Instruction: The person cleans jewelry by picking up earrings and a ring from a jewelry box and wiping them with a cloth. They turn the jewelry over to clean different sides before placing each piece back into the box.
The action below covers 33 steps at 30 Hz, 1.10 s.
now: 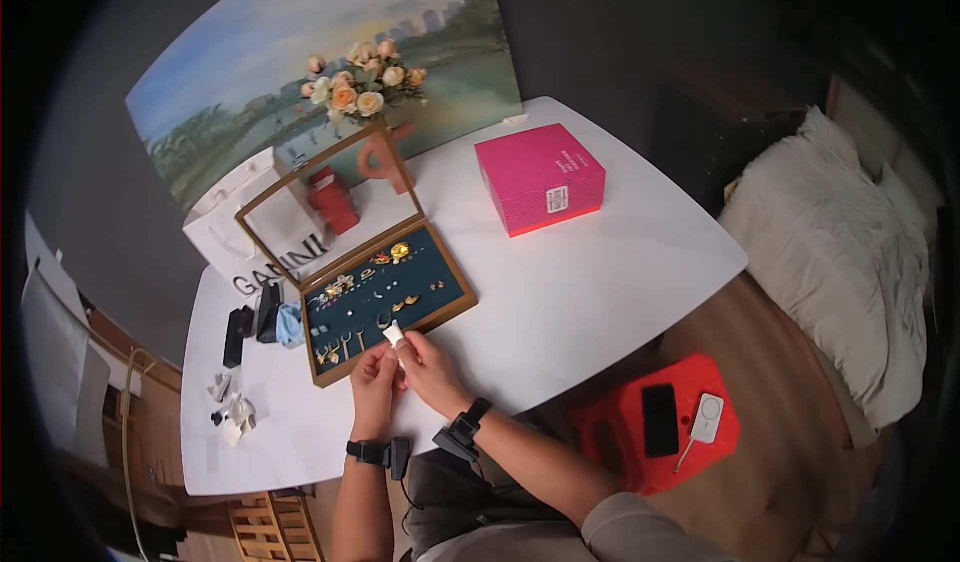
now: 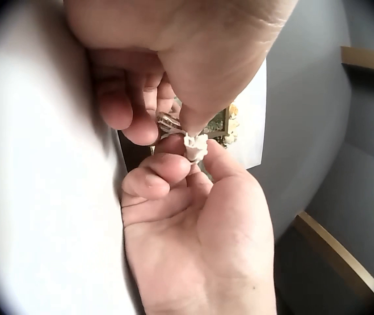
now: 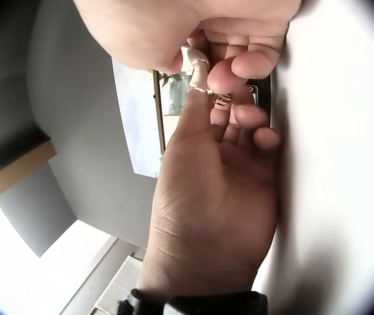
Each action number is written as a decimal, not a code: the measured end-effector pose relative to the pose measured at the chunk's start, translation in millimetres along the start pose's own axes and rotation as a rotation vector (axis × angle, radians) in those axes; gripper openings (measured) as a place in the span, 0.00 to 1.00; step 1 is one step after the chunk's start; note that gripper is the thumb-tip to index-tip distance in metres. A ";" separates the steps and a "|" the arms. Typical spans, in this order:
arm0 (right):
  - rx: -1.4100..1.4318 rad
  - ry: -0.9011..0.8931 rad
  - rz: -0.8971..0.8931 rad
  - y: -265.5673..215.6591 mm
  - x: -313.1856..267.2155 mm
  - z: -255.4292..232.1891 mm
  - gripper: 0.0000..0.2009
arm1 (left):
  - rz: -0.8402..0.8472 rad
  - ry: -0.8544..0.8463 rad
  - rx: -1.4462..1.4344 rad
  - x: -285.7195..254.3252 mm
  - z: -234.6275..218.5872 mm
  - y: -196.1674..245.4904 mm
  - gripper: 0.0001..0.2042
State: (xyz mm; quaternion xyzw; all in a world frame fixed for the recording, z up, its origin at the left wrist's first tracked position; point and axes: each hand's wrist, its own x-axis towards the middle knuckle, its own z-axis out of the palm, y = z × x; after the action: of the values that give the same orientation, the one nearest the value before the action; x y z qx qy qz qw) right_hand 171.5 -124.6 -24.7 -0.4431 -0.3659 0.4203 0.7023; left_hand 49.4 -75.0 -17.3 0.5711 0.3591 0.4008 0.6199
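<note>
Evidently pinching a crumpled white wad in the right hand and a banded gold piece in the left hand, fingertip to fingertip, presumably for fine control, with an open jewellery case reachable just beyond both.

The widest way runs right of the case, over bare table; farther back the pink box stands in it, with a gap between box and case. The raised lid walls off the case's back, bag and flowers behind it. On the left, a black box and scraps obstruct; bare table separates scraps from left hand. Left and right hand, bunched round a white cloth, block the front rim.
</note>
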 end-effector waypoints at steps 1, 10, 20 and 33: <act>-0.077 0.005 -0.026 5.7 0.1 -0.5 0.11 | -0.002 -0.018 -0.005 -2.0 -1.4 -0.3 0.12; -0.258 -0.068 -0.119 13.9 -24.6 -18.9 0.16 | -0.028 0.008 0.050 -30.7 4.7 -0.2 0.09; -0.346 -0.030 -0.133 10.6 -46.9 -28.4 0.14 | 0.049 -0.068 0.076 -44.2 1.5 -12.4 0.13; -0.334 -0.003 -0.022 9.2 -42.8 -31.1 0.07 | -0.055 -0.147 0.005 -39.2 -10.3 -11.3 0.14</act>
State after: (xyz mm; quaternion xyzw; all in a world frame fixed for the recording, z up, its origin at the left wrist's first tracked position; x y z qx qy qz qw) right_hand 180.3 -171.2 -49.9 -0.5488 -0.4365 0.3467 0.6230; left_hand 24.6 -106.6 -29.9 0.5904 0.3289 0.3398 0.6541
